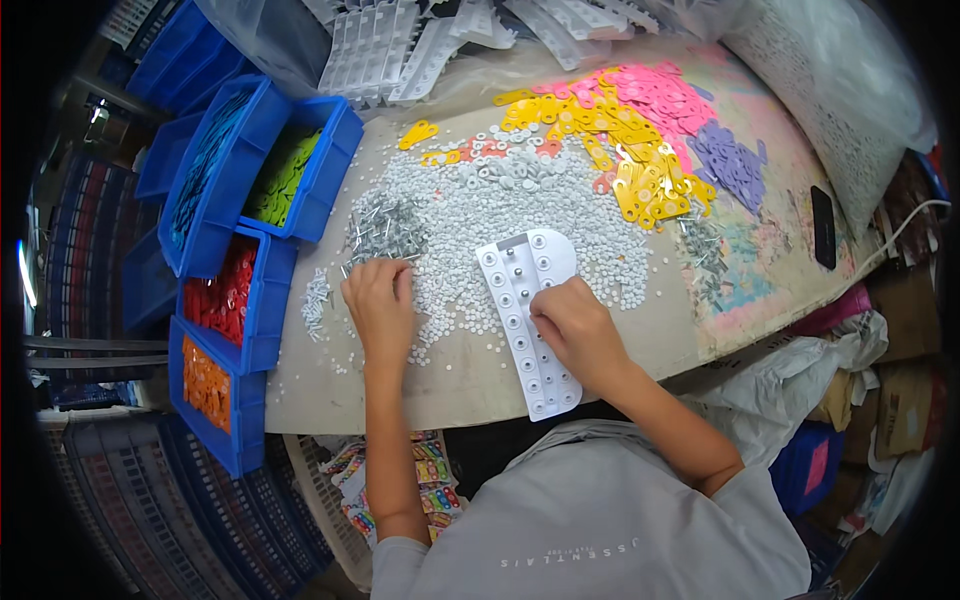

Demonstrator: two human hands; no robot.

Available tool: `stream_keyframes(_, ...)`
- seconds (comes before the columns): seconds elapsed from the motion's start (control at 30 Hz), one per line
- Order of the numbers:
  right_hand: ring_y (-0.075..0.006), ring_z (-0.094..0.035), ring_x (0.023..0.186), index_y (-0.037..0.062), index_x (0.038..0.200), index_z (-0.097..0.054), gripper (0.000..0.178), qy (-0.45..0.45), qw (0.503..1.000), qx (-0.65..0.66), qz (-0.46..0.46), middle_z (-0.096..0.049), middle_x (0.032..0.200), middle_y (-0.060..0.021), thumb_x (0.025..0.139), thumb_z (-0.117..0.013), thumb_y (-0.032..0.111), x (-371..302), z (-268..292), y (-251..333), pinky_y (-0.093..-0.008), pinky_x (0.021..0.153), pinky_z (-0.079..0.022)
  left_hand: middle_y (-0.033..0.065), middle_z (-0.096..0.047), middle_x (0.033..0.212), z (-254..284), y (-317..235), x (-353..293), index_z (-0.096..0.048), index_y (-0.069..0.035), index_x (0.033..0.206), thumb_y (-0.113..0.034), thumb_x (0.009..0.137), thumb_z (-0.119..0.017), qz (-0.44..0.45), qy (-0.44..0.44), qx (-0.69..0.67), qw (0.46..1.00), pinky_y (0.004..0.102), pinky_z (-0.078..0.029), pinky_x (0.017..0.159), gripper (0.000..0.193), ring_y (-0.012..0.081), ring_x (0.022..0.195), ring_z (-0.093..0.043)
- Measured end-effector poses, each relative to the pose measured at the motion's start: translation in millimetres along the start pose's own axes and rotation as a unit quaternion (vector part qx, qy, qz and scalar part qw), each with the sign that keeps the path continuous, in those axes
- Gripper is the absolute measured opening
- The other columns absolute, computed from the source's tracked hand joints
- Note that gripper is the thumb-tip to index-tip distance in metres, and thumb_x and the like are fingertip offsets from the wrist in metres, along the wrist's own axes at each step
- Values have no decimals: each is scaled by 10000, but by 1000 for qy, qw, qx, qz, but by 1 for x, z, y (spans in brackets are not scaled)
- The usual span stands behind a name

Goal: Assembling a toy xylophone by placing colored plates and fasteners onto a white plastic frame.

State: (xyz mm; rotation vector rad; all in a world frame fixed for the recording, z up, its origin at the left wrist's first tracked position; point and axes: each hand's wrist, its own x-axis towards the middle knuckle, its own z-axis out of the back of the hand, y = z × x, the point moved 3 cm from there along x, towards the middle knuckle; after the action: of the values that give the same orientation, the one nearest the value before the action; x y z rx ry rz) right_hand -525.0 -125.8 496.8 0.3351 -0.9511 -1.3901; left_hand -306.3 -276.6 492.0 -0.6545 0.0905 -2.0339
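My left hand (pixel 380 308) is at the near edge of a heap of small silver metal pins (pixel 385 228), its fingers curled together at the pins; whatever they pinch is hidden. My right hand (pixel 580 335) is over a white plastic holder (pixel 515 290) with a rounded end and rows of round sockets. Its fingertips are pressed together at the holder's middle channel, and I cannot make out what is between them. Several metal pins stand up in that channel near its far end. Small white round pieces (pixel 465 230) are spread thickly around the holder.
Blue bins at the left hold blue, green (pixel 285 185), red (pixel 222 300) and orange pieces (pixel 205 388). Yellow (pixel 645 180), pink (pixel 670 100) and purple flat pieces (pixel 728 165) lie at the far right. A black phone (pixel 823 228) is near the right edge. More white holders (pixel 370 50) are stacked at the back.
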Motion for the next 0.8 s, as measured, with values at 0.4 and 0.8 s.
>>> stream_keyframes(0.4, -337, -577, 997, 49, 1013, -662, 177, -118, 963, -214, -118, -636, 1010, -119, 842, -697, 20, 4, 73, -44, -449, 888, -468, 39, -652, 912, -14, 11, -7, -693, -101, 879, -111, 861, -731, 15, -2, 57, 998, 405, -403, 881, 43, 255, 946, -587)
stream_keyframes(0.8, -323, -562, 941, 45, 929, -594, 123, -103, 900, -371, -206, -611, 940, -107, 852, -690, 33, -26, 123, -102, -435, 846, -450, 62, -643, 904, -18, 7, -13, -662, -81, 905, -88, 877, -702, 19, 31, 104, 994, 414, -409, 879, 49, 282, 933, -584)
